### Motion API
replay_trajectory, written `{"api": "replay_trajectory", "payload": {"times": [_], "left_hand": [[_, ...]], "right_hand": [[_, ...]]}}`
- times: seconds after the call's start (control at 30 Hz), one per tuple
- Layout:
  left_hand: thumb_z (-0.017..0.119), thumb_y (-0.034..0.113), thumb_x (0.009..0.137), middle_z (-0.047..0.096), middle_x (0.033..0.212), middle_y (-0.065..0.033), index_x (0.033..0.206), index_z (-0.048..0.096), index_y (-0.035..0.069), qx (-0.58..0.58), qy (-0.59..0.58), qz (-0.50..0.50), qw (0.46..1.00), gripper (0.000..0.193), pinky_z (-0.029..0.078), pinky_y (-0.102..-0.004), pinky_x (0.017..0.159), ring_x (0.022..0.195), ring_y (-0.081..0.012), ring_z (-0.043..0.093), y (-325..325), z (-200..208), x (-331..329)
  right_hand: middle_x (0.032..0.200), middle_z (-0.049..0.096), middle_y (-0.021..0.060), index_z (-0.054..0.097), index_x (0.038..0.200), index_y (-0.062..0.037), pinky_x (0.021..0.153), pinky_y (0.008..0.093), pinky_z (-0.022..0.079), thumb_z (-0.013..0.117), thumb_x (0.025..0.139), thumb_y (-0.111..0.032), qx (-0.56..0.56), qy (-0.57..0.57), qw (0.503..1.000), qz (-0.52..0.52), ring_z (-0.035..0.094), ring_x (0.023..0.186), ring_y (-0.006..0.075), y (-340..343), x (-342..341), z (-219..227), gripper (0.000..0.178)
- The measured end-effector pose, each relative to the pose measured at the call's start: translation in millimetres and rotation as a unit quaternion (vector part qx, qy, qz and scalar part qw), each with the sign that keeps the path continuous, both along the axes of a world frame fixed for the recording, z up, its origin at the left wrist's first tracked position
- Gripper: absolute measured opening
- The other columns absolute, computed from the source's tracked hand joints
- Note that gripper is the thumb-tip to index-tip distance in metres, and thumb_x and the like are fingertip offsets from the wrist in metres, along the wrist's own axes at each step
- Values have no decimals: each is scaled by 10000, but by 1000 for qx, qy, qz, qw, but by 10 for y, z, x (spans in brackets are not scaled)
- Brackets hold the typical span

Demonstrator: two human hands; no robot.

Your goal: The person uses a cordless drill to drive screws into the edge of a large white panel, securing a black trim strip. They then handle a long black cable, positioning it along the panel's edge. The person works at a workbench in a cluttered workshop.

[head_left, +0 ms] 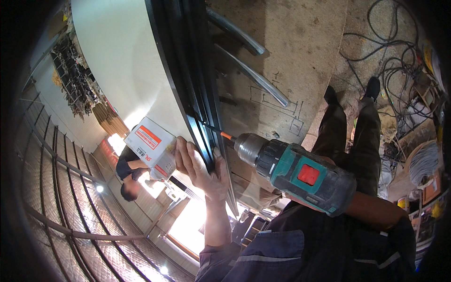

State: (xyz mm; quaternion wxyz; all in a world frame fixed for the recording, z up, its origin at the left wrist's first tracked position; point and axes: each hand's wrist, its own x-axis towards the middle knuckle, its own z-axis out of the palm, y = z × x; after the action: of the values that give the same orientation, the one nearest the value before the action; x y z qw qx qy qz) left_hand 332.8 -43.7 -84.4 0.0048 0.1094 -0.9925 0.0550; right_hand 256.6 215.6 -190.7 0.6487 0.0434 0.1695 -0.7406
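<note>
A green and black cordless drill [305, 176] with a red square patch stretches across the middle. My right hand [325, 159] is closed on it, mostly hidden behind its body. From the chuck a thin bit in an orange collar [226, 135] reaches the long black metal profile [185, 61], its tip at or against the surface. My left hand [202, 167] grips the profile's edge just below the bit, fingers on one side and thumb on the other. Beside those fingers sits a white box [150, 145] with red labels, at the pale panel [117, 51].
Two shiny metal tubes [258, 80] stick out beyond the profile over a brown board [300, 42] with drawn lines. Black cables [390, 51] lie tangled on the floor near my feet. A grey wire coil [423, 164] stands at far right. Another person [129, 174] is at left.
</note>
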Motion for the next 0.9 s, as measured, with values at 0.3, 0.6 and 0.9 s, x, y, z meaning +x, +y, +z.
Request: {"api": "replay_trajectory", "payload": {"times": [0.3, 0.6, 0.9], "left_hand": [[676, 175, 932, 449, 1531, -265, 1519, 391, -18, -17, 11, 4, 1000, 681, 300, -538, 1165, 1420, -430, 404, -45, -37, 65], [700, 180, 925, 448, 1533, -262, 1494, 427, -29, -19, 22, 17, 999, 664, 290, -510, 1169, 1425, -410, 403, 2, -54, 5], [812, 297, 862, 445, 1527, -250, 1502, 390, -20, -17, 5, 30, 999, 829, 285, -549, 1165, 1427, -440, 386, -2, -21, -7]], "right_hand": [[1296, 638, 135, 526, 1383, -39, 1016, 379, 559, 764, 897, -142, 63, -159, 984, 45, 657, 1176, 204, -7, -11, 0, 550], [1384, 570, 122, 478, 1425, -64, 1083, 418, 475, 751, 908, -144, 38, 387, 921, 33, 579, 1265, 228, 221, 320, -180, 590], [1390, 553, 125, 430, 1437, -76, 1122, 414, 431, 733, 921, -159, 40, 360, 932, 19, 568, 1276, 231, 206, 218, -112, 604]]}}
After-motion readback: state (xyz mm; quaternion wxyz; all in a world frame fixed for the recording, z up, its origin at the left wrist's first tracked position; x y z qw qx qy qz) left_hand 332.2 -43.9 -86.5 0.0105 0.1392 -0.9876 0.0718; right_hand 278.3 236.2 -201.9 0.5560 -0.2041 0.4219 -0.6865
